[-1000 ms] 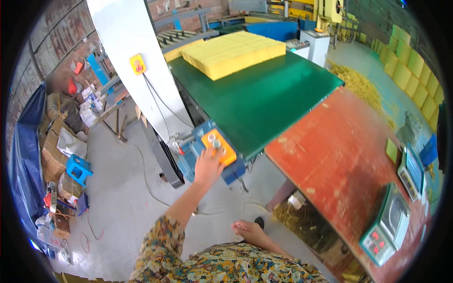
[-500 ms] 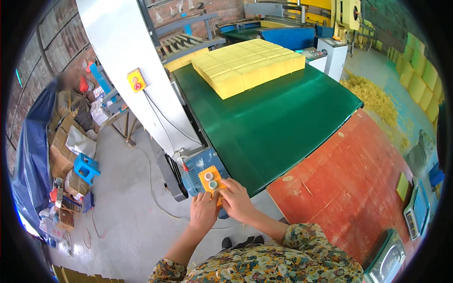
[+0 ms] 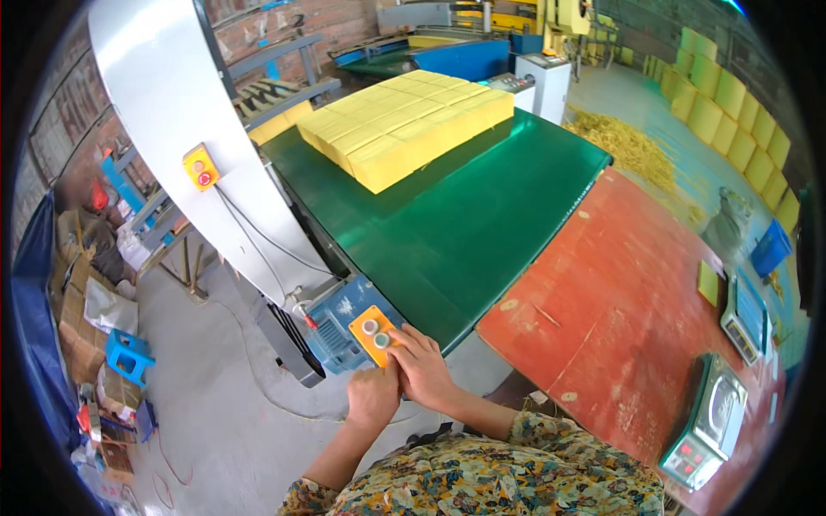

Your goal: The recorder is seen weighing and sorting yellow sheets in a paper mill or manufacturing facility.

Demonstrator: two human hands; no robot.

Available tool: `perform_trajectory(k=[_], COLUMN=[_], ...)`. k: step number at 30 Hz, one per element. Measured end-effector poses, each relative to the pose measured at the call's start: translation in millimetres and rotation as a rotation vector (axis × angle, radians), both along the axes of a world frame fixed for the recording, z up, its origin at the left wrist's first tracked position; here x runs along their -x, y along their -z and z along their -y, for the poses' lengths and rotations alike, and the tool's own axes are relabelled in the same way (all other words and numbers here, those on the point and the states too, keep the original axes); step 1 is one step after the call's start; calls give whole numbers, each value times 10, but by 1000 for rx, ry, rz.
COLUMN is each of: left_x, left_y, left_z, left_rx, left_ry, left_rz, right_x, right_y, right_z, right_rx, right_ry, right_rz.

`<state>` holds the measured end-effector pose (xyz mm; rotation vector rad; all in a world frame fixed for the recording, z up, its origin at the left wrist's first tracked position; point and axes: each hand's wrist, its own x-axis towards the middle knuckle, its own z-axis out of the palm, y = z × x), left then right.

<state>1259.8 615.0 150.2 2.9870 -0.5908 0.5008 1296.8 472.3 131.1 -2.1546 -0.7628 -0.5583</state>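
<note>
With left hand [image 3: 374, 399] and right hand [image 3: 423, 368] together at the orange control box [image 3: 376, 334], lower centre of frame, finger closure indeterminable, button operation appears under way; pressing calls for a fingertip centred on the green button [image 3: 381, 340].

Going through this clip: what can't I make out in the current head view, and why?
All in the head view:
Lower end of the orange control box: covered by the left hand and right hand.
Whether the green button is being pressed: too small to tell.
Green belt under the yellow stack: hidden by the stack.
Figures on the nearer scale: blurred.
Outer side of the blue tarp: cut off by the fisheye rim.
</note>
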Motion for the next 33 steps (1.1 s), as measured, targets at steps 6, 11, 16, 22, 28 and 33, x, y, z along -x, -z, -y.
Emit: perform_trajectory(k=[6,11,16,22,28,33], left_x=[-41,-103,-125,-85,-66,14], left_y=[9,56,18,122,161,-20], left_z=[-66,-107,-163,-220,-125,-174], left_rx=[-31,-81,-85,-19,132,94], left_ry=[49,119,161,130,148,135], left_rz=[4,24,23,-22,60,34], right_x=[99,148,150,153,230,227], right_y=[-49,-27,35,117,48,66], right_z=[-131,-189,-263,-336,-330,-362], right_rx=[-21,14,17,25,26,26], right_ry=[113,226,262,274,268,272], right_rz=[16,42,44,57,39,24])
